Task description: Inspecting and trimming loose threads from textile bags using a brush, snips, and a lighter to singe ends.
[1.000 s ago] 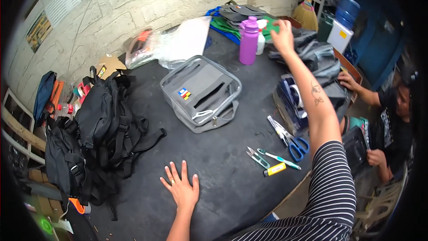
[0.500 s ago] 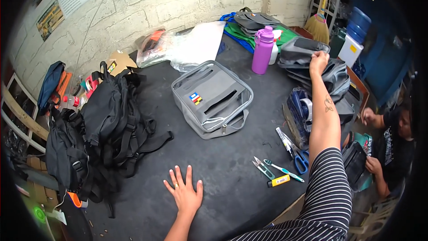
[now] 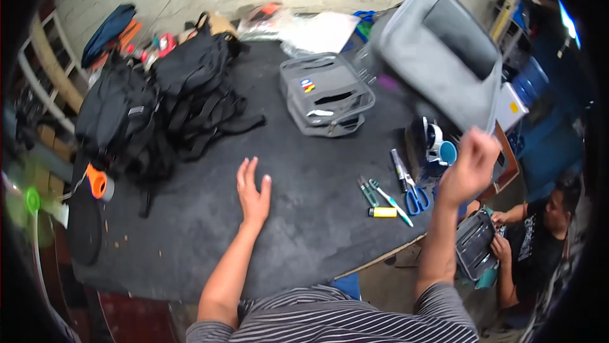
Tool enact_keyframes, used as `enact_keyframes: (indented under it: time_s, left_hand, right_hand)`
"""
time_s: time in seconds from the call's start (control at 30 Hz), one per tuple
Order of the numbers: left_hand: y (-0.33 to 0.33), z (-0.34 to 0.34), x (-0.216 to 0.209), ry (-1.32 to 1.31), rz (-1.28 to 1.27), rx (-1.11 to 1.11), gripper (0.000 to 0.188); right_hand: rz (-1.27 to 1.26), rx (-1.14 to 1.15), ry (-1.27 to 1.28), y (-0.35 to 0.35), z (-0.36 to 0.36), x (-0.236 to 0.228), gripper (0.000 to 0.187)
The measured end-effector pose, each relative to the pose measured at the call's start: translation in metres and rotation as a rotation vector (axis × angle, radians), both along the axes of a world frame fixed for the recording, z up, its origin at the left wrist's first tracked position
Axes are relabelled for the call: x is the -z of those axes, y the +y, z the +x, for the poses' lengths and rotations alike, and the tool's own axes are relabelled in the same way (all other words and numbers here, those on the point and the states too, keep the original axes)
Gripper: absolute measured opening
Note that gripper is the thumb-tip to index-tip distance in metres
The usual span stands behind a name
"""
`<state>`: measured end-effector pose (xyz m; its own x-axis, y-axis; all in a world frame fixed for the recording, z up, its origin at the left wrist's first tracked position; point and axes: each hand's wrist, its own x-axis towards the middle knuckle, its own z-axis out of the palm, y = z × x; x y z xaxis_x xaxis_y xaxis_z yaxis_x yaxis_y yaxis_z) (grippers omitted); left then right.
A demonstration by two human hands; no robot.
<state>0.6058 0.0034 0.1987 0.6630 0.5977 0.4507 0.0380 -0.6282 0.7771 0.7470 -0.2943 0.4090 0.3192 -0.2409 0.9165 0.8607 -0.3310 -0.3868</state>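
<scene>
A grey fabric bag (image 3: 438, 58) with a dark rectangular panel is raised at the upper right, its lower corner pinched in my right hand (image 3: 471, 165); motion blurs both a little. My left hand (image 3: 252, 196), fingers stretched out, hovers over or rests lightly on the black tabletop (image 3: 298, 216) and holds nothing. Beyond it lies a second grey bag (image 3: 327, 92) with a small coloured patch and a zipped edge. To its right are thread snips (image 3: 367, 192), a toothbrush (image 3: 392, 203), blue-handled scissors (image 3: 415, 198) and a small yellow stick-shaped item (image 3: 382, 212).
Black backpacks (image 3: 190, 67) with loose straps fill the left side. Clear plastic packaging (image 3: 320, 31) lies at the back. A dark blue holder with tape rolls (image 3: 433, 143) stands right. An orange-and-grey tape roll (image 3: 100, 184) sits left. Another person (image 3: 539, 235) handles a dark piece at right.
My right hand has lifted a grey bag from the pile at the right and brought it nearer. My left hand has shifted slightly left, still spread. The view has tilted and moved.
</scene>
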Motion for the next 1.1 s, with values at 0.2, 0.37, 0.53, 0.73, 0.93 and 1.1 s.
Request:
enact_keyframes:
  time_s: [0.2,0.37,0.53,0.73,0.93,1.1]
  left_hand:
    - [0.038,-0.077,-0.018,-0.351,-0.909,-0.134,0.035]
    - [0.061,-0.136,-0.041,-0.269,-0.863,-0.214,0.023]
    - [0.048,-0.152,-0.057,-0.258,-0.8,-0.13,0.02]
    - [0.051,-0.15,-0.058,-0.176,-0.749,-0.073,0.021]
    - [0.057,-0.143,-0.05,-0.06,-0.787,-0.052,0.036]
    - [0.043,-0.123,-0.057,-0.054,-0.857,0.026,0.045]
  right_hand:
    - [-0.488,-0.555,0.602,0.043,-0.174,0.159,0.021]
    - [-0.489,-0.765,0.721,0.058,-0.199,0.173,0.018]
    - [-0.622,-0.751,0.606,0.066,-0.199,0.169,0.02]
    - [-0.573,-0.562,0.487,0.043,-0.195,0.173,0.032]
    - [-0.525,-0.284,0.627,0.007,-0.148,0.159,0.015]
    - [-0.725,0.255,0.623,-0.058,-0.079,0.17,0.011]
